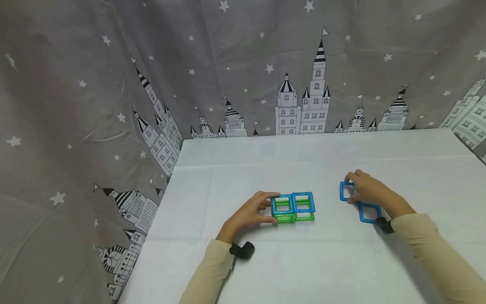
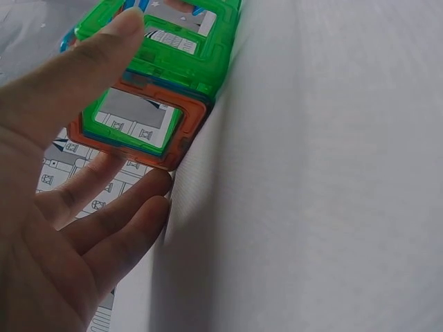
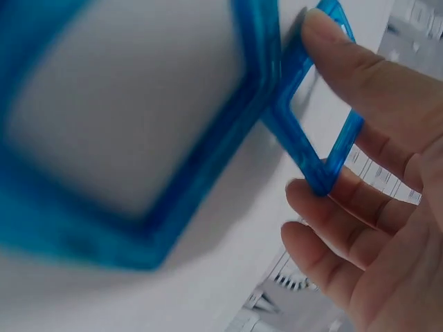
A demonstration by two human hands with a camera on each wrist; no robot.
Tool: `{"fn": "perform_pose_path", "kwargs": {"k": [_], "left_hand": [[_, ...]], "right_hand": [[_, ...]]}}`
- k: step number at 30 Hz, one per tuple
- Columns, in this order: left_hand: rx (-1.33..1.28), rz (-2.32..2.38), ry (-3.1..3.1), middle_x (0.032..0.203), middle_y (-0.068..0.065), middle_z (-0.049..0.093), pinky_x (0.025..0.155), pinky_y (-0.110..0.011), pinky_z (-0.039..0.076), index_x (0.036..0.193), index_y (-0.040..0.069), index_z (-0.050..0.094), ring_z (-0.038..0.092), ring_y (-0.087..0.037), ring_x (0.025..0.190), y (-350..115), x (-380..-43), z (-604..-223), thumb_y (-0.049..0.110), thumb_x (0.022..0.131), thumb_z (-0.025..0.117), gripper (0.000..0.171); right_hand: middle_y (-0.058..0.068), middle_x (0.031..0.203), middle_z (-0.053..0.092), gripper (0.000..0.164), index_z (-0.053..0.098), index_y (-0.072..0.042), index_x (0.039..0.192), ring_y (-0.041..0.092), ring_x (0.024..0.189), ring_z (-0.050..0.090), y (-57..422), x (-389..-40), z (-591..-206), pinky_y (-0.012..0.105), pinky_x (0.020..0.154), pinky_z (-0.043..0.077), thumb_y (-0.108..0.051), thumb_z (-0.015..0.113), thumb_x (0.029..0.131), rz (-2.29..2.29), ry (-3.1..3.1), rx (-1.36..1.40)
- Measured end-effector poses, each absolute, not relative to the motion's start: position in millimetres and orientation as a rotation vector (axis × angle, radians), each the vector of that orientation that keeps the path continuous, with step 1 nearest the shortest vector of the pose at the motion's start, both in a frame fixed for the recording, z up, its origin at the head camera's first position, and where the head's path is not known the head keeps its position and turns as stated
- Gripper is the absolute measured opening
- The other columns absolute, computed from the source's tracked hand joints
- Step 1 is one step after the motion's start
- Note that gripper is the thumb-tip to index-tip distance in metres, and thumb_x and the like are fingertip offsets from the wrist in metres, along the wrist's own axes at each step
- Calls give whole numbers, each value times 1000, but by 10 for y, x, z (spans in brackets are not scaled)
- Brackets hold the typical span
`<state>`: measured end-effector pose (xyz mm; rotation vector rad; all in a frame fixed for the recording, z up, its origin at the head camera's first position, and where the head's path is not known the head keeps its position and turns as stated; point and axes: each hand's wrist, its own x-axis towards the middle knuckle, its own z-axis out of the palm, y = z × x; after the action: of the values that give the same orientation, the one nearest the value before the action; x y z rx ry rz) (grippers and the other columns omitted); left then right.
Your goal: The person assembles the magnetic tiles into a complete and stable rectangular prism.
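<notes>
My left hand (image 1: pixel 250 210) holds the left end of a small block of magnetic tiles (image 1: pixel 284 218) on the white table, thumb on its near side and a finger at its far edge. Blue square frames top the block above green ones. In the left wrist view, the thumb lies on a green tile (image 2: pixel 216 69), and an orange tile (image 2: pixel 195 119) forms the block's end. Farther right, my right hand (image 1: pixel 367 188) pinches a blue square tile (image 1: pixel 341 192) between thumb and fingers. A second blue square tile (image 1: pixel 361 213) meets it near a corner, below the hand.
White cloth (image 1: pixel 228 169) covers the table. A grey curtain (image 1: pixel 235 50) printed with castles and stars hangs behind it and along the left side. Each wrist wears a small black camera, one being the left wrist camera (image 1: pixel 243 251).
</notes>
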<state>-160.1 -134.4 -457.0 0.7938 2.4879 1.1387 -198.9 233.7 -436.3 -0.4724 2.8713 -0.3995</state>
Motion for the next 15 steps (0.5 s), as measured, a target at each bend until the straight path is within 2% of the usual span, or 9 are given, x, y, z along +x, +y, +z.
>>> {"fn": "perform_pose_path", "kwargs": {"k": [6,11,15], "left_hand": [[798,1135,2476,116,-5,45,96,-30,47,138,25,38,55,-23,113,-1344,-1600,-4598,26,75,75,73],[815,1146,2487,114,-5,45,96,-32,47,138,25,38,56,-24,112,-1356,-1607,-4592,27,75,74,72],[828,1139,2490,115,-5,45,96,-31,47,138,26,38,56,-22,112,-1360,-1623,-4594,27,75,74,73]], "right_hand": [[12,98,52,57,52,-6,111,28,92,54,2076,-1766,-4324,50,84,50,-26,81,66,-385,2825,-534],[6,93,56,30,55,-9,101,20,84,57,1917,-1611,-4222,43,79,53,-12,72,76,-349,2804,-567],[-1,84,57,18,57,-10,89,13,75,56,1858,-1471,-4169,35,72,54,-5,70,77,-384,2843,-665]]}}
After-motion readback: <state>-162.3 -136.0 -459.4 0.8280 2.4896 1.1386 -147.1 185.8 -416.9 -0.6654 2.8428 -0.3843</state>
